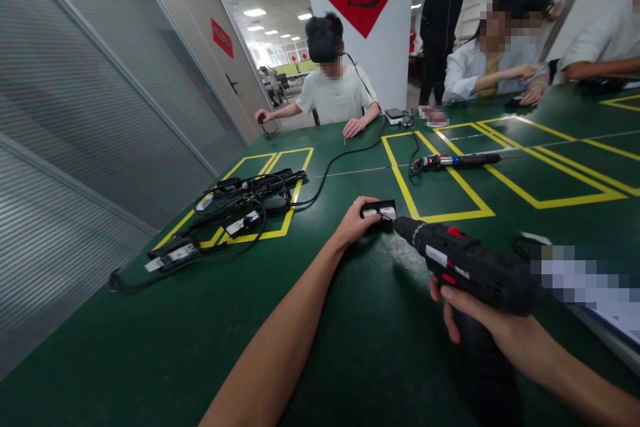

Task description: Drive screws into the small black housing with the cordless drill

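My left hand (361,219) is closed on a small black block (386,205) with white labels, a power adapter by its look, held against the green table. In my right hand (480,317) is a black cordless drill (465,263) with red buttons, its grip wrapped by my fingers. The drill points left and away from me. Its chuck lies close to the right end of the black block, and a thin bit reaches the block's labelled side. Whether the bit touches it I cannot tell.
Black adapters and tangled cables (260,203) lie at left inside yellow tape. A soldering-iron-like pen tool (457,160) lies farther right, near a cable. Across the green table (200,347) sits a person in a headset (335,93); others are at the right. A blurred-out flat item (590,287) lies at right.
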`<state>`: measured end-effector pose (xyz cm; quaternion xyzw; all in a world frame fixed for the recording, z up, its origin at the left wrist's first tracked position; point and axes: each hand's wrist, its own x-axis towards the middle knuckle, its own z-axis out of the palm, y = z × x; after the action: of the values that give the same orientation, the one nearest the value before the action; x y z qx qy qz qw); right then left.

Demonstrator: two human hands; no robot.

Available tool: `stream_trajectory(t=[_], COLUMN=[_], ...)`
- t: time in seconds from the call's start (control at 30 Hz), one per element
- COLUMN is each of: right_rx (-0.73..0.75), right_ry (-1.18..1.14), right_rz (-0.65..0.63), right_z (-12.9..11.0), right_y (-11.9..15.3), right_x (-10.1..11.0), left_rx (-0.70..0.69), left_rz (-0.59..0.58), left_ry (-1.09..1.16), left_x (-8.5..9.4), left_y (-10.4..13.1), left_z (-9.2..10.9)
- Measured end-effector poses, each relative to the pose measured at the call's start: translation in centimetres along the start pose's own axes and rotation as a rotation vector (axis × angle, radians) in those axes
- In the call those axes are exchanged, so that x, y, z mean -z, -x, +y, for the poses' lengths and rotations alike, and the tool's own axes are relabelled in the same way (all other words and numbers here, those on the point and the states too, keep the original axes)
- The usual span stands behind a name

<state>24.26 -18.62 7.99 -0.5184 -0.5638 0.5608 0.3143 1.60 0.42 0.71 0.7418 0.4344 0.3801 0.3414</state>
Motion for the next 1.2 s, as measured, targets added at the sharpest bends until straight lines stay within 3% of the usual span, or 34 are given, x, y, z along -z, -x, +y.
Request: stream_trajectory(t=[1.2], right_rx=[-0.022], right_ry=[0.068], right_rz=[-0.010], right_z=[-1.1], right_y=[0.2], right_x=[-0.2], left_rx=[0.015], left_rz=[-0.027], left_ry=[-0.009], left_x=[-0.1], left_y=[0.2], left_z=[0.2])
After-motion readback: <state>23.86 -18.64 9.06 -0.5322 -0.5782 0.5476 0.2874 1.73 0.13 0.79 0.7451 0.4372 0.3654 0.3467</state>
